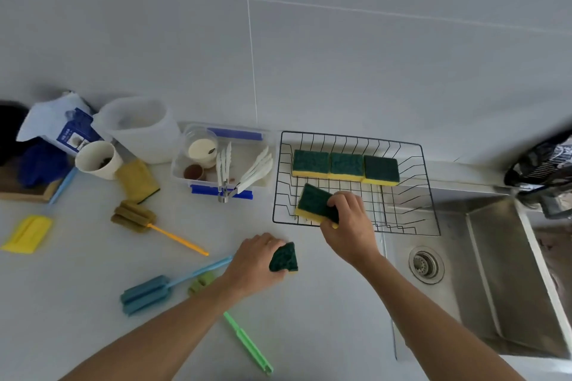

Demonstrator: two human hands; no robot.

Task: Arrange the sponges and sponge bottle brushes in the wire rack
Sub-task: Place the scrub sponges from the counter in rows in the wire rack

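Over the wire rack (356, 182), the right hand (349, 223) pinches a green-and-yellow sponge (315, 204) by its near edge, lowering it in front of three sponges (345, 168) lined along the back. The left hand (257, 263) grips another sponge (284, 258) on the counter. They look soft, light and squashy, so edge pinches suit. The blue carton (72, 133) carries print too blurred to read.

Light: bright, even, soft daylight tone.
Shadows: faint, short.
Distortion: wide-angle bending toward frame edges.
Blur: far right and left edges smeared.
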